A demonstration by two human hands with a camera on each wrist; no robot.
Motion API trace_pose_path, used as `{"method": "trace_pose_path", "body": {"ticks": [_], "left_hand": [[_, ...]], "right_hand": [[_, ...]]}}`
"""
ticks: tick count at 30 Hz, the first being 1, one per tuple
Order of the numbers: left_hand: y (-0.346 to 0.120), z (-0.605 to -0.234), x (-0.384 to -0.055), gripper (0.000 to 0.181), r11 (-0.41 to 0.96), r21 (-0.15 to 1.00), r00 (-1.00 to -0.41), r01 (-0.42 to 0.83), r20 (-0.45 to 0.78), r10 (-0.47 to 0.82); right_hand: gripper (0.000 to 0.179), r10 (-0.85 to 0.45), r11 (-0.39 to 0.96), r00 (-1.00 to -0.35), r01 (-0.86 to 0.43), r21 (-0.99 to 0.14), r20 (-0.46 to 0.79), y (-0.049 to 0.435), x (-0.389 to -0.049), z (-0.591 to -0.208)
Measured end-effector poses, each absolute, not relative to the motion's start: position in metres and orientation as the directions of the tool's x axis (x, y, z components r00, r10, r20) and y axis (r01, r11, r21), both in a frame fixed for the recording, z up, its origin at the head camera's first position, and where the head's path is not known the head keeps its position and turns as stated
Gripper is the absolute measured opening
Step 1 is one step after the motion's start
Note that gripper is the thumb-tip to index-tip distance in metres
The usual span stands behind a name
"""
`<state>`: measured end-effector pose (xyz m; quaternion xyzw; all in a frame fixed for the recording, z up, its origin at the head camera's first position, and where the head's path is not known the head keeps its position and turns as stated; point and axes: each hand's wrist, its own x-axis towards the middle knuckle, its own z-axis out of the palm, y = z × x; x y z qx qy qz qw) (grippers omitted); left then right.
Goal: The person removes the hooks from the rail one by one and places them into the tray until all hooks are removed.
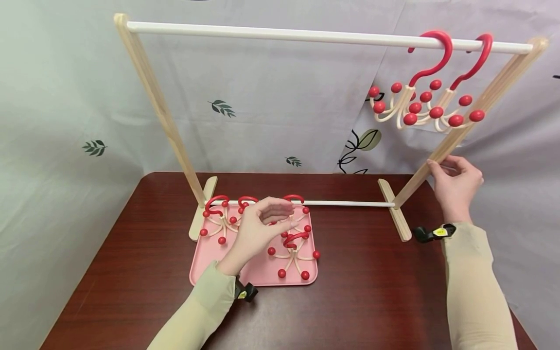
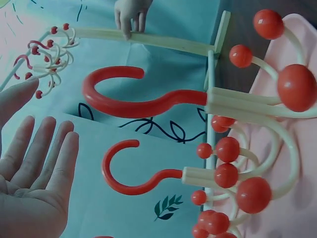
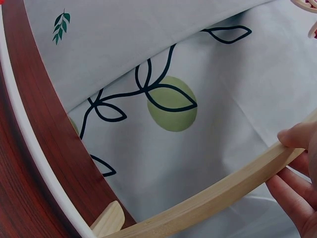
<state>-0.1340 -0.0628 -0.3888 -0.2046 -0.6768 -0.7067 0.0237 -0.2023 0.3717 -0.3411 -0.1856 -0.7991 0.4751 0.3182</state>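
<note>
My left hand [image 1: 262, 221] hovers over a pink tray [image 1: 210, 257], fingers bent loosely with nothing between them. Several multi-arm hangers with red hooks and red ball tips lie on the tray; the front right one [image 1: 294, 252] shows best, others are partly behind the hand. In the left wrist view the palm [image 2: 34, 208] faces up beside a red hanger hook [image 2: 143, 108]. My right hand [image 1: 457, 187] grips the right wooden post [image 1: 415, 183] of a rack between thumb and fingers. Two similar hangers, the left one [image 1: 433, 68] and the right one [image 1: 474, 68], hang from its rod near that post.
The rack's white top rod [image 1: 271, 33] runs to a left post [image 1: 157, 104]. Its lower bar [image 1: 350, 203] passes behind the tray, and flat wooden feet [image 1: 395, 214] stand on the dark brown table [image 1: 350, 291]. A pale leaf-print cloth [image 1: 271, 97] hangs behind.
</note>
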Motion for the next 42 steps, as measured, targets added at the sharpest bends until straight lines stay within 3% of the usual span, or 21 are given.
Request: {"method": "trace_pose_path", "body": {"ticks": [19, 32, 42], "left_hand": [[-0.037, -0.324, -0.157, 0.042, -0.136, 0.881, -0.850, 0.453, 0.473, 0.232], [-0.001, -0.237, -0.149, 0.056, -0.192, 0.814, -0.757, 0.548, 0.580, 0.301], [0.027, -0.195, -0.159, 0.059, -0.089, 0.808, -0.735, 0.582, 0.570, 0.367]], "right_hand": [[0.035, 0.602, 0.481, -0.728, 0.002, -0.877, 0.328, 0.373, -0.201, -0.343], [0.034, 0.597, 0.478, -0.729, -0.013, -0.878, 0.335, 0.371, -0.201, -0.339], [0.033, 0.588, 0.482, -0.729, -0.032, -0.876, 0.351, 0.369, -0.201, -0.339]]}}
